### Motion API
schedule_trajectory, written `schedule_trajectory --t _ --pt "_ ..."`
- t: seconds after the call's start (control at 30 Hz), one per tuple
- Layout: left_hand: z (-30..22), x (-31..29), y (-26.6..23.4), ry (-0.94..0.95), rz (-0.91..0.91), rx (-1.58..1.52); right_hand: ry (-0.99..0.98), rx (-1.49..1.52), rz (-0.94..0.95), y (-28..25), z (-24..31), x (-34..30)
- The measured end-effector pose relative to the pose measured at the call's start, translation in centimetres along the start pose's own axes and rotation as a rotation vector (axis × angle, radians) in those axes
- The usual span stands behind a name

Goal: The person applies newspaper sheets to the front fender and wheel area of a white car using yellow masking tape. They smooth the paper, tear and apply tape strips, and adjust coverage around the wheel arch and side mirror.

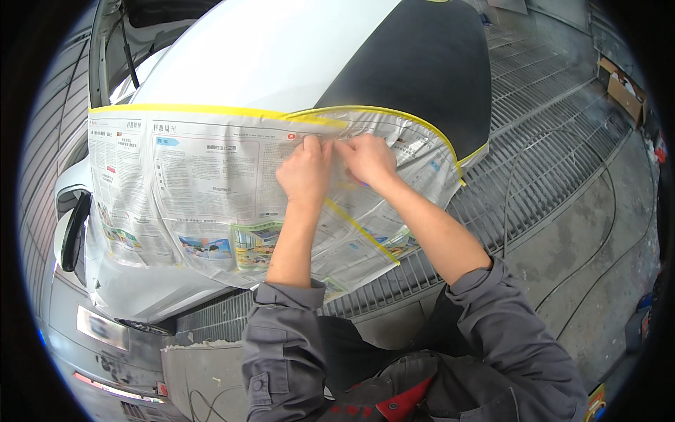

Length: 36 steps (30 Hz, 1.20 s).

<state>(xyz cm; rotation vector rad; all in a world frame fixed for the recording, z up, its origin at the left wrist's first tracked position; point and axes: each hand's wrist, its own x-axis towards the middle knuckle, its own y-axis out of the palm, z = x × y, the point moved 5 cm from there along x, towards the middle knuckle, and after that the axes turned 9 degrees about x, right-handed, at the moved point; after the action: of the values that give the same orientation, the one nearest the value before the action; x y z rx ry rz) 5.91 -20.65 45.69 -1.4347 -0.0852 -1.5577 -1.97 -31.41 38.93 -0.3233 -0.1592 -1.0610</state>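
Printed newspaper sheets (207,165) cover the side of a car body panel, held along the top by yellow masking tape (204,110). My left hand (304,171) is closed, its fingertips pinching the newspaper just below the taped edge. Right beside it, my right hand (368,157) is also closed at the paper, the fingertips of both hands almost meeting. Creases spread through the newspaper around them. A second strip of yellow tape (362,233) runs slantwise down a seam below my hands. My palms hide part of the paper.
Above the paper lies a white panel (260,56) with a dark grey area (418,63) on its right. A side mirror (76,232) stands out at left. Metal floor grating (534,155) extends on the right, with cables (610,204) and a cardboard box (624,91) beyond.
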Motion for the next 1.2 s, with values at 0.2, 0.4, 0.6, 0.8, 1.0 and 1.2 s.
schedule_trajectory --t 0.2,0.4,0.6,0.8,1.0,1.2 --pt "3.0 -2.5 1.6 -0.093 0.123 -0.441 -0.056 0.290 0.063 -0.1 -3.1 -1.1" --pt "2.3 -13.2 4.3 -0.478 0.726 -1.369 -0.321 0.232 0.326 2.5 -3.7 -10.9" --pt "4.3 -17.4 5.5 -0.376 0.783 -1.077 -0.095 0.264 0.492 4.4 -6.9 -13.7" --pt "2.3 -14.3 -0.9 0.294 0.061 -0.624 0.494 0.857 0.205 5.3 -14.2 -11.6" --pt "7.4 -5.6 2.7 -0.217 0.199 -1.093 0.463 0.827 0.283 4.0 -12.4 -11.6" --pt "7.6 -9.3 6.7 -0.273 0.263 -0.989 0.376 0.617 0.463 6.9 -8.0 -10.8"
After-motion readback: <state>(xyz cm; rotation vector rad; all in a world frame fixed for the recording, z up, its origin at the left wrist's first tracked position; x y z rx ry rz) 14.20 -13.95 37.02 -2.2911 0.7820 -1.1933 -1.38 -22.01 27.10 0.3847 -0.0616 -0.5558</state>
